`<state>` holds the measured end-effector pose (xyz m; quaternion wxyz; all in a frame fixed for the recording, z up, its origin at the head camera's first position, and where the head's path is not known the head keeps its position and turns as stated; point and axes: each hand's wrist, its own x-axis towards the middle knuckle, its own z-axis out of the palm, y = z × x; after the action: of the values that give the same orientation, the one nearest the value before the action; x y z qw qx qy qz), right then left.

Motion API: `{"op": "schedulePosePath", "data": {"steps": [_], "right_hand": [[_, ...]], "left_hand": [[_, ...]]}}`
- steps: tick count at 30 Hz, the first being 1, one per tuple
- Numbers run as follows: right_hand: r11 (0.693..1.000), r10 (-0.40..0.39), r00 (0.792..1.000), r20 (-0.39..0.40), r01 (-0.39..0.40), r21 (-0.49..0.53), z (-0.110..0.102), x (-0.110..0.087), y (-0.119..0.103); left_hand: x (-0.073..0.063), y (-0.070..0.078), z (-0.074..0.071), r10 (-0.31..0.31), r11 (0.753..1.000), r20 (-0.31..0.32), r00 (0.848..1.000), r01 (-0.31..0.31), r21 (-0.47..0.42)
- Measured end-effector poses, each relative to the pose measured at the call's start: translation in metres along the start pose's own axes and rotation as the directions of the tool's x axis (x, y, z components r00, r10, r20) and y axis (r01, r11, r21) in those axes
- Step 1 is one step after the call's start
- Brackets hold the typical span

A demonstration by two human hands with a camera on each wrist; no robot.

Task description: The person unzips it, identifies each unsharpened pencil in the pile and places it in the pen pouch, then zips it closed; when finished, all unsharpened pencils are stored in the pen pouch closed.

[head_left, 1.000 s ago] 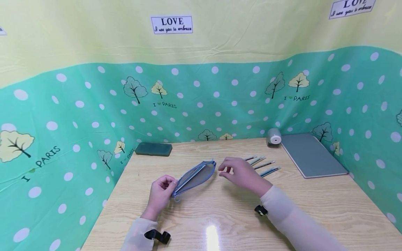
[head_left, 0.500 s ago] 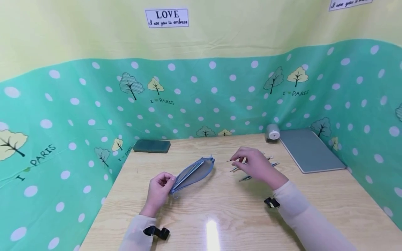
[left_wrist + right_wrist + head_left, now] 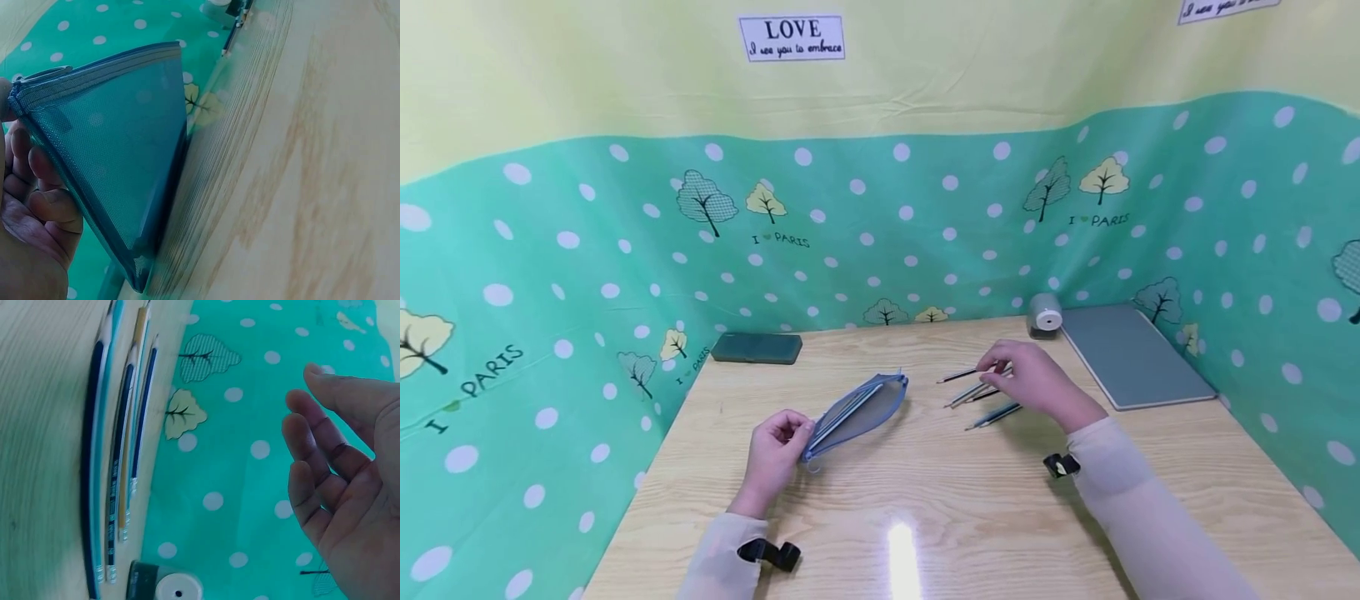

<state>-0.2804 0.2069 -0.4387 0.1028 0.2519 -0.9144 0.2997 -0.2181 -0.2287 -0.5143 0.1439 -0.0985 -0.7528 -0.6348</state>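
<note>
My left hand (image 3: 778, 450) grips the near end of a blue mesh zip pouch (image 3: 874, 414), whose top gapes with some slim pencils or sticks inside. In the left wrist view the pouch (image 3: 119, 144) hangs from the thumb and curled fingers, its lower edge close to the table. Loose pencils (image 3: 995, 416) lie on the table to the right of the pouch, their far ends partly hidden by my right hand (image 3: 1033, 379). That hand hovers over them; the right wrist view shows its fingers loosely bent with nothing between them, apart from the pencils (image 3: 92, 462).
At the back left lies a dark green flat case (image 3: 757, 348). A white and dark pencil sharpener (image 3: 1045, 317) stands at the back right, beside a grey board or notebook (image 3: 1135, 358). A dotted green cloth (image 3: 910, 225) encloses the wooden table (image 3: 842, 517).
From beside the pouch's opening my right hand has moved right, over the pencils, uncovering their near tips. My left hand keeps hold of the pouch; the head view has shifted slightly.
</note>
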Motion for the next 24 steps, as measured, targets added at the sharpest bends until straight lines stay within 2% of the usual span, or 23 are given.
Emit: {"op": "schedulePosePath", "data": {"steps": [6, 15, 24], "right_hand": [[0.997, 0.069, 0.996, 0.055, -0.071, 0.031, 0.0, -0.001, 0.018], [0.985, 0.151, 0.976, 0.159, -0.161, 0.054, 0.001, -0.006, 0.046], [0.971, 0.194, 0.954, 0.228, -0.22, 0.096, 0.004, -0.008, 0.056]], "left_hand": [[0.001, -0.001, 0.0, 0.0, 1.0, 0.004, 1.0, 0.0, -0.007], [0.0, -0.002, 0.0, 0.01, 1.0, 0.013, 1.0, -0.011, 0.004], [0.0, -0.001, 0.0, -0.001, 1.0, 0.006, 1.0, 0.001, 0.021]]}}
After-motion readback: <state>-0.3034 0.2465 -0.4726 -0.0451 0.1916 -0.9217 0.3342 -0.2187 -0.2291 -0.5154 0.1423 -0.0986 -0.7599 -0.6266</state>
